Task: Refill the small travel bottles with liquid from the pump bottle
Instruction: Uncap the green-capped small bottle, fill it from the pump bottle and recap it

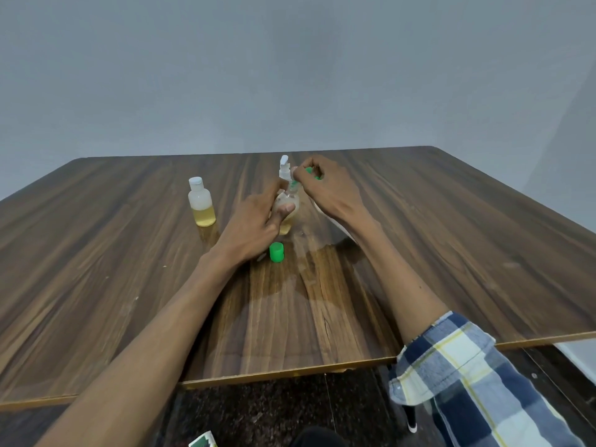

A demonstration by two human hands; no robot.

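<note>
My left hand [254, 222] grips a small clear travel bottle [286, 209] with yellowish liquid, held upright on the wooden table [451, 253]. My right hand [325, 185] pinches a small green piece [311, 172] right over that bottle's neck. Just behind stands the pump bottle [284, 167] with its white pump head, mostly hidden by my hands. A second travel bottle [201, 203] with a white cap and yellow liquid stands to the left. A loose green cap [276, 252] sits on the table below my left hand.
The table's front edge [290, 371] runs near my body, with dark floor below. A wet-looking patch [306, 275] spreads on the wood in front of the bottles. A small green-and-white box corner [203, 440] shows at the bottom. A grey wall rises behind.
</note>
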